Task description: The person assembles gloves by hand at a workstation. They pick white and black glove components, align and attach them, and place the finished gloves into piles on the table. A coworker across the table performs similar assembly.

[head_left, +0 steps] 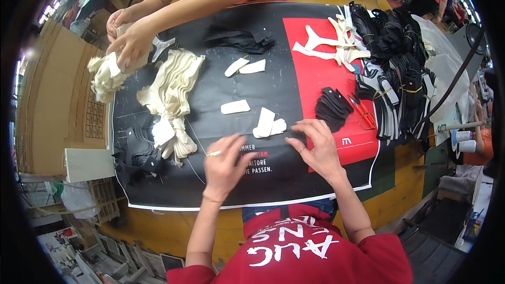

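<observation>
Black mat (210, 100) covers the whole table, cream stack (173, 89) at its far left. My right hand (318, 150) is spread open, fingertips just beside two cream pieces (268, 124). Left hand (226, 163) loosely curled, pinching something thin, can't tell what.

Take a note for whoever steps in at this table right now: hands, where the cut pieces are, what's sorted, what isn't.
Left hand: pinches a thin pale tool, off the pieces.
Right hand: empty, fingers spread beside the two overlapping cream pieces.
Laid out singly: one cream piece, two more farther up.
Still stacked: cream pile, black pieces, red scissors beside them.
A co-worker's hands handle cream pieces across the table.
</observation>
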Demonstrator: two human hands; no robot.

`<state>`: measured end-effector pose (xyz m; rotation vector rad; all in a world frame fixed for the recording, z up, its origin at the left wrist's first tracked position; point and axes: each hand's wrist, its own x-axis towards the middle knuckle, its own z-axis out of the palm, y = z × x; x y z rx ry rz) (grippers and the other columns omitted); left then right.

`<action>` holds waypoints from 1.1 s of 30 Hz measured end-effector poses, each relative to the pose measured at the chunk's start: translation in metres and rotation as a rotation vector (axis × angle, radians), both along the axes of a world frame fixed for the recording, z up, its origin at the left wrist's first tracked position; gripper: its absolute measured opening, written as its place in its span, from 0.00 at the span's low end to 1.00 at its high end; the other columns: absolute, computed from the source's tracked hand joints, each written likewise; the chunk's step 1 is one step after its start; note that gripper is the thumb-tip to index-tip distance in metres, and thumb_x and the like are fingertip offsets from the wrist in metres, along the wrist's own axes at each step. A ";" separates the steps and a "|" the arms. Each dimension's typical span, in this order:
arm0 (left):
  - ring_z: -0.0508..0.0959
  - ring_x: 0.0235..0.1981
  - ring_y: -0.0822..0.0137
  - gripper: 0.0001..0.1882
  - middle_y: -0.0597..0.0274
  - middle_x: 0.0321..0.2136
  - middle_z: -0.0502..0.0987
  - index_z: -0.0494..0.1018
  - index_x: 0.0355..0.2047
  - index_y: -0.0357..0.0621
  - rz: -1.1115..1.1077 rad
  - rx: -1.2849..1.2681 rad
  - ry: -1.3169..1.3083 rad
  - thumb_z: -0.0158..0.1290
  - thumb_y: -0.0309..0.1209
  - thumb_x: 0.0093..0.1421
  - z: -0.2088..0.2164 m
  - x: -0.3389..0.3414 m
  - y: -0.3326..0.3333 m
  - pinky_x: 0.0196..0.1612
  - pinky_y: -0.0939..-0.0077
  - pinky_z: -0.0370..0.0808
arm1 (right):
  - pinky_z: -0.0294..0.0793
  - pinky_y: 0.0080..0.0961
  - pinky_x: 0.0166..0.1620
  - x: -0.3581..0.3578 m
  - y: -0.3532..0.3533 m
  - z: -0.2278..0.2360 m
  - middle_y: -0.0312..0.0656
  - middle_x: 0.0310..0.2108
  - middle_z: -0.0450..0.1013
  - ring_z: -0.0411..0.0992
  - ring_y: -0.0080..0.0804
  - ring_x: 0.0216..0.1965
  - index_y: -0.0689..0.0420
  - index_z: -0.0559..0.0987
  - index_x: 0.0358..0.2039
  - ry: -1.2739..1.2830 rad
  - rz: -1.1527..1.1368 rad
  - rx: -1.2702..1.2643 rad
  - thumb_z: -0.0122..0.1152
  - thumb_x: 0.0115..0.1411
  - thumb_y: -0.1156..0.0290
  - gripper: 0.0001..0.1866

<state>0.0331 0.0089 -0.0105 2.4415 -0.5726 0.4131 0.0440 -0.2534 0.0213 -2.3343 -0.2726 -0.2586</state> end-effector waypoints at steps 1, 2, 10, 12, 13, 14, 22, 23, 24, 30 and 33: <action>0.75 0.55 0.50 0.23 0.50 0.53 0.75 0.77 0.48 0.42 -0.019 0.011 -0.017 0.68 0.34 0.52 0.000 0.006 -0.022 0.52 0.59 0.72 | 0.74 0.37 0.47 -0.004 -0.003 -0.003 0.45 0.44 0.75 0.72 0.44 0.46 0.59 0.82 0.42 -0.014 -0.014 -0.067 0.72 0.54 0.66 0.16; 0.76 0.53 0.51 0.22 0.51 0.53 0.76 0.77 0.47 0.41 -0.014 0.030 0.036 0.66 0.34 0.54 0.001 0.013 -0.038 0.52 0.59 0.73 | 0.74 0.37 0.47 -0.006 -0.004 -0.005 0.45 0.44 0.75 0.72 0.44 0.46 0.59 0.82 0.42 -0.032 -0.026 -0.129 0.73 0.54 0.67 0.17; 0.79 0.48 0.51 0.15 0.48 0.49 0.78 0.79 0.46 0.43 0.040 0.125 -0.030 0.61 0.26 0.58 -0.008 0.038 -0.032 0.49 0.61 0.77 | 0.72 0.36 0.48 0.008 0.035 -0.031 0.45 0.48 0.72 0.70 0.42 0.48 0.53 0.80 0.46 -0.071 0.010 -0.149 0.68 0.57 0.64 0.17; 0.80 0.48 0.51 0.15 0.50 0.49 0.79 0.81 0.45 0.44 0.147 0.158 -0.040 0.63 0.24 0.56 -0.011 0.030 -0.013 0.49 0.62 0.77 | 0.70 0.35 0.49 0.018 0.059 -0.037 0.43 0.49 0.73 0.70 0.40 0.49 0.54 0.80 0.45 -0.058 0.123 -0.133 0.66 0.58 0.64 0.16; 0.79 0.48 0.49 0.15 0.47 0.49 0.78 0.80 0.46 0.42 0.185 0.164 -0.051 0.60 0.24 0.58 -0.011 0.028 -0.002 0.49 0.60 0.77 | 0.70 0.35 0.49 0.023 0.072 -0.039 0.42 0.50 0.73 0.70 0.40 0.50 0.54 0.81 0.45 -0.098 0.159 -0.147 0.65 0.59 0.63 0.15; 0.79 0.49 0.49 0.15 0.46 0.52 0.77 0.81 0.46 0.41 0.247 0.146 -0.055 0.61 0.24 0.57 -0.010 0.024 0.006 0.49 0.60 0.77 | 0.69 0.35 0.50 0.027 0.085 -0.042 0.42 0.51 0.73 0.69 0.39 0.51 0.55 0.81 0.44 -0.145 0.199 -0.155 0.65 0.59 0.63 0.15; 0.81 0.47 0.55 0.14 0.47 0.51 0.78 0.80 0.49 0.35 0.483 -0.156 -0.138 0.58 0.19 0.62 0.016 0.001 0.017 0.47 0.67 0.78 | 0.71 0.37 0.51 0.020 0.078 -0.021 0.42 0.49 0.75 0.71 0.42 0.49 0.56 0.83 0.43 0.065 0.180 0.121 0.67 0.59 0.66 0.13; 0.81 0.45 0.56 0.14 0.49 0.48 0.79 0.80 0.48 0.35 0.479 -0.245 -0.175 0.58 0.19 0.61 0.020 -0.003 0.010 0.47 0.68 0.78 | 0.75 0.29 0.43 0.015 0.072 -0.015 0.45 0.44 0.77 0.76 0.35 0.43 0.56 0.85 0.40 0.041 0.122 0.307 0.69 0.56 0.72 0.10; 0.81 0.44 0.58 0.14 0.50 0.45 0.79 0.80 0.48 0.35 0.506 -0.379 -0.166 0.59 0.19 0.60 0.024 -0.007 -0.001 0.46 0.69 0.78 | 0.75 0.23 0.44 0.006 0.059 -0.007 0.43 0.45 0.78 0.76 0.28 0.43 0.59 0.83 0.45 0.340 0.178 0.519 0.65 0.61 0.74 0.12; 0.80 0.46 0.59 0.17 0.51 0.47 0.78 0.82 0.44 0.39 0.057 -0.759 0.164 0.63 0.17 0.53 0.028 -0.021 -0.080 0.47 0.72 0.78 | 0.75 0.18 0.44 -0.014 0.042 -0.001 0.38 0.44 0.77 0.74 0.17 0.42 0.67 0.74 0.56 0.559 0.134 1.206 0.60 0.67 0.75 0.18; 0.80 0.46 0.59 0.18 0.53 0.45 0.78 0.81 0.45 0.39 0.091 -0.781 0.290 0.64 0.21 0.51 0.026 -0.027 -0.085 0.51 0.67 0.76 | 0.74 0.19 0.39 -0.012 0.027 -0.005 0.40 0.40 0.79 0.76 0.21 0.38 0.63 0.81 0.48 0.363 0.087 0.786 0.64 0.64 0.74 0.13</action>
